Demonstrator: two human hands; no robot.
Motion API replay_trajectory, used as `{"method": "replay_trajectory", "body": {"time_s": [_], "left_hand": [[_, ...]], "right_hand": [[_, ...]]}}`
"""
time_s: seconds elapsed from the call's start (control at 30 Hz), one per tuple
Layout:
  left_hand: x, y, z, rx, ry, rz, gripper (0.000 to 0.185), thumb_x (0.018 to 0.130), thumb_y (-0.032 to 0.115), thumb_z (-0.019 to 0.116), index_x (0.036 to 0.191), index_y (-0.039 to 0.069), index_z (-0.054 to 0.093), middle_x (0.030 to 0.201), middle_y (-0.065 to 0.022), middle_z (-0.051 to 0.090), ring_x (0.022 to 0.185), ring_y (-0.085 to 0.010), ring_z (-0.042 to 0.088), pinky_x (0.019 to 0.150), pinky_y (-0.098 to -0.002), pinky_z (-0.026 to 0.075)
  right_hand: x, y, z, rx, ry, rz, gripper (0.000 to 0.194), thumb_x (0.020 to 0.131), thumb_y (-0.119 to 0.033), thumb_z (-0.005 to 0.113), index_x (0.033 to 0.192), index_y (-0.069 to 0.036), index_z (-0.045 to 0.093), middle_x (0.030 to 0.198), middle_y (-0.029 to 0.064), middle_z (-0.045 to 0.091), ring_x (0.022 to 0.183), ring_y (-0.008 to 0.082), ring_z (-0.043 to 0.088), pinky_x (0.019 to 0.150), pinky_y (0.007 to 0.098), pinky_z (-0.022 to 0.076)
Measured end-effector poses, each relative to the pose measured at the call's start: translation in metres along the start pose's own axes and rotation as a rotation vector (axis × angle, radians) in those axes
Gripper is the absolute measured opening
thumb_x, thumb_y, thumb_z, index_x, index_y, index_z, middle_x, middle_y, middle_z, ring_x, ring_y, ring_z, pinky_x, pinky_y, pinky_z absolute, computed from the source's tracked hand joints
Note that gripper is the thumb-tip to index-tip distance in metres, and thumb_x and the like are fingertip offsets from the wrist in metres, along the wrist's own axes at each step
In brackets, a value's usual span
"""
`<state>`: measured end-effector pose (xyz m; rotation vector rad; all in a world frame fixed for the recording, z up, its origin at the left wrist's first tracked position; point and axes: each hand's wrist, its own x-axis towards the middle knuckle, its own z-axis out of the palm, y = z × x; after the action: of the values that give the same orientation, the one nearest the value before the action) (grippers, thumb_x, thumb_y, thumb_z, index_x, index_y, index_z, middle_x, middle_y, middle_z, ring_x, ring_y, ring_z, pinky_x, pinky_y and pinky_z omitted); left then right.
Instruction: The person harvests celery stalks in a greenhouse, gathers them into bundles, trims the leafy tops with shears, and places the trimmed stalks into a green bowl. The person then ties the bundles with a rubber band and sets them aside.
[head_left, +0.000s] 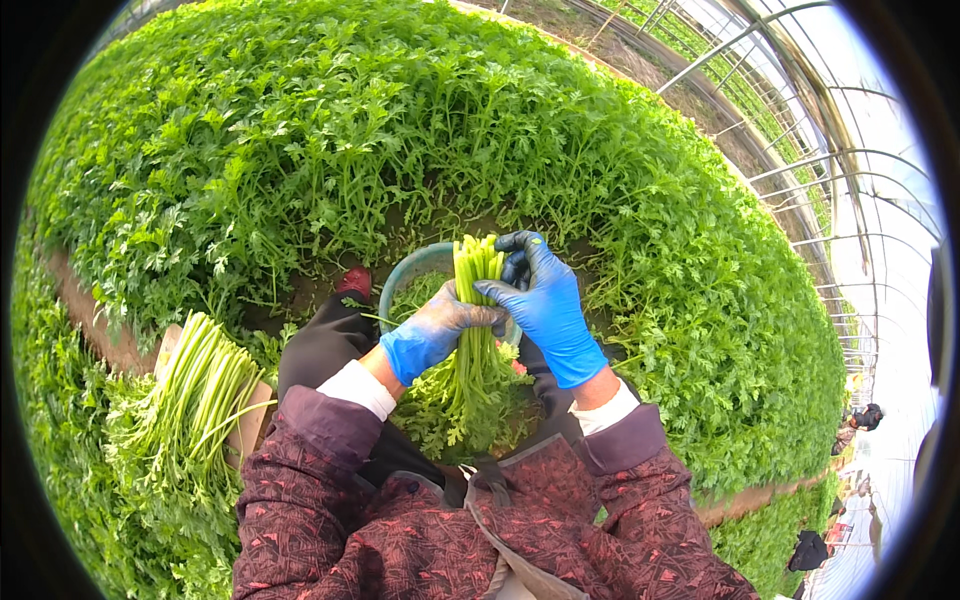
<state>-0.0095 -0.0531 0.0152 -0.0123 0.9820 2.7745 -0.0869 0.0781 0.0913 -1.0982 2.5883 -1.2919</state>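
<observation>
A bunch of leafy greens (474, 352) is upright before me, pale cut stem ends at the top and leaves hanging down. My left hand (442, 326), in a soiled blue glove, is closed around its stems. My right hand (536, 289), also in a blue glove, is at the upper right of the bunch, fingers bent beside the stem ends; whether it pinches a stem I cannot tell. Behind the bunch, partly hidden, is a round green basin (393, 289) with leafy bits inside. A pile of cut greens (199, 382) lies at the left on a light board (253, 424).
Dense leafy plants (315, 127) stand ahead and to both sides. A red shoe (355, 281) shows left of the basin. Brown soil edging (97, 322) runs at the left. Metal greenhouse hoops (825, 157) arch at the right. Another person (855, 427) is far off at the right.
</observation>
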Motion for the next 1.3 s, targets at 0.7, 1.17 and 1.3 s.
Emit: {"method": "replay_trajectory", "body": {"time_s": [0.7, 1.17, 1.3], "left_hand": [[0.004, -0.008, -0.018, 0.077, 0.085, 0.094, 0.067, 0.078, 0.020, 0.080, 0.133, 0.007, 0.045, 0.117, -0.0048, 0.060, 0.107, -0.0180, 0.060, 0.094, -0.0346, 0.049], [-0.001, 0.009, -0.017, 0.183, -0.029, 0.001, 0.047, 0.075, 0.006, 0.078, 0.117, 0.004, 0.058, 0.100, -0.0036, 0.065, 0.095, -0.0164, 0.062, 0.087, -0.0314, 0.050], [0.002, 0.000, -0.015, 0.175, -0.004, 0.032, 0.040, 0.076, 0.008, 0.078, 0.111, 0.003, 0.060, 0.093, -0.0033, 0.064, 0.084, -0.0168, 0.063, 0.082, -0.0326, 0.052]], "right_hand": [[-0.010, 0.000, 0.026, -0.265, 0.027, -0.236, 0.026, 0.077, -0.004, 0.071, 0.102, -0.002, 0.062, 0.087, 0.0128, 0.064, 0.076, 0.0264, 0.067, 0.066, 0.0337, 0.0544], [0.011, -0.005, 0.008, 0.327, 0.046, -0.006, 0.016, 0.083, 0.002, 0.069, 0.097, 0.000, 0.062, 0.087, 0.0010, 0.065, 0.074, 0.0053, 0.058, 0.070, 0.0225, 0.0512], [0.018, -0.004, 0.019, 0.226, 0.056, 0.007, 0.019, 0.082, 0.003, 0.070, 0.100, 0.000, 0.062, 0.087, 0.0023, 0.066, 0.075, 0.0060, 0.060, 0.070, 0.0230, 0.0520]]}}
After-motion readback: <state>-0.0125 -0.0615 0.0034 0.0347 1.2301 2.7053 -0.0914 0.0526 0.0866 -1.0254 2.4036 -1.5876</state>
